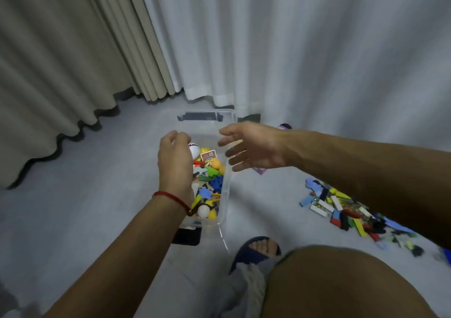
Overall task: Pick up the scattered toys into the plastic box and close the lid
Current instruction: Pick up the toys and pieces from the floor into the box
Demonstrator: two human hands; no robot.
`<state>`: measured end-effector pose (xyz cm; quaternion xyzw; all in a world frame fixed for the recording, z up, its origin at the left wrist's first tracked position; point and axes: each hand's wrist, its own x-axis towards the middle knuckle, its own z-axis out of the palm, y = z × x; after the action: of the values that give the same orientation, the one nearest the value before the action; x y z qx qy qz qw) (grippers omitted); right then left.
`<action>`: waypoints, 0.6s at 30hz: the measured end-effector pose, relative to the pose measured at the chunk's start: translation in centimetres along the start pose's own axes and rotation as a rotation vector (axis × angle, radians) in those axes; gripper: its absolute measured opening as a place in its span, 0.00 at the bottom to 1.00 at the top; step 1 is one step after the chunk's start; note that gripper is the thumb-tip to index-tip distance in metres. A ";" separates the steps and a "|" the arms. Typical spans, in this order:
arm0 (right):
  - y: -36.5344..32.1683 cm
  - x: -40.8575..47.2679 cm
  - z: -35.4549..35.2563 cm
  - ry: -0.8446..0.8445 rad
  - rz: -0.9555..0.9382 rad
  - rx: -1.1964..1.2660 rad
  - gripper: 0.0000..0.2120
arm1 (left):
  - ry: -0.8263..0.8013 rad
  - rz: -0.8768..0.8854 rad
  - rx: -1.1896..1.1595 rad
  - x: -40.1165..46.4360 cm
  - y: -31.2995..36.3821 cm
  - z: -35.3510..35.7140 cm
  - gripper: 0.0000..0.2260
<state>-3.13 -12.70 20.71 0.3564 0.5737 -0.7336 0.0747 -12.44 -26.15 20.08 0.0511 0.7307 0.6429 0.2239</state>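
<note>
One clear plastic box sits on the floor at the centre of the frame, lid off, holding a heap of toys: two white balls, one orange ball, one blue studded piece. The left hand hovers over it, fingers curled; whether they hold anything I cannot tell. The right hand has its fingers spread, empty. One scattered pile of blocks lies at right. One sandalled foot shows below.
</note>
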 end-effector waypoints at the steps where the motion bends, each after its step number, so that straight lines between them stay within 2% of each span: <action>1: 0.7 -1.3 -1.9 0.070 -0.013 -0.032 0.22 | -0.059 0.039 0.019 -0.4 -0.4 0.7 0.14; 3: 2.8 -4.7 -6.6 0.221 -0.001 -0.074 0.21 | -0.211 0.085 0.044 -1.6 -1.1 3.0 0.17; 9: 12.9 -14.9 -20.1 0.720 0.154 -0.163 0.16 | -0.718 0.037 0.242 -5.8 -3.9 13.2 0.11; 14: 22.5 -17.4 -26.3 0.799 0.363 -0.436 0.12 | -0.948 0.011 0.515 -7.4 -9.5 21.3 0.10; 18: 27.8 -15.0 -29.0 0.800 0.385 -0.607 0.19 | -1.063 0.213 0.735 -6.0 -15.2 26.9 0.13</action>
<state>35.01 -0.42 5.36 0.6691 0.6681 -0.3147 0.0833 6.75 -6.26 5.02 0.5071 0.6837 0.2569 0.4576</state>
